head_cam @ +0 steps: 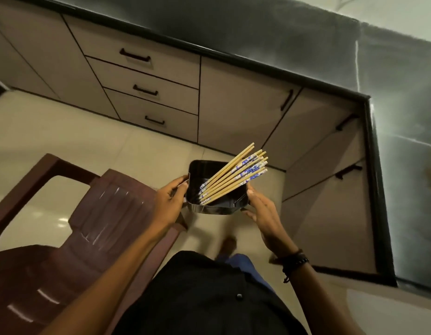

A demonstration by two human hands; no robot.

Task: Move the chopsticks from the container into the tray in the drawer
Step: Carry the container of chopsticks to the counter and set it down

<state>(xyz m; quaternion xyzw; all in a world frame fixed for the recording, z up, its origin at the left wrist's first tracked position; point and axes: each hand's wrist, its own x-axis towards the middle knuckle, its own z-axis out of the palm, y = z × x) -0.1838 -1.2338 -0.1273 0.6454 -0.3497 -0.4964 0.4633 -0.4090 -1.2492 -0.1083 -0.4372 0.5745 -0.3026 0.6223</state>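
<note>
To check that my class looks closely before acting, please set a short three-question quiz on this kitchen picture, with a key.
1. True or false: all three drawers under the countertop are closed.
2. What carries the black container? A one hand; B both hands; C neither hand.
3. Fill in: the chopsticks lean slanted in the ____, their ends past its rim.
Key: 1 true. 2 B: the left hand and the right hand each hold a side. 3 container.
</note>
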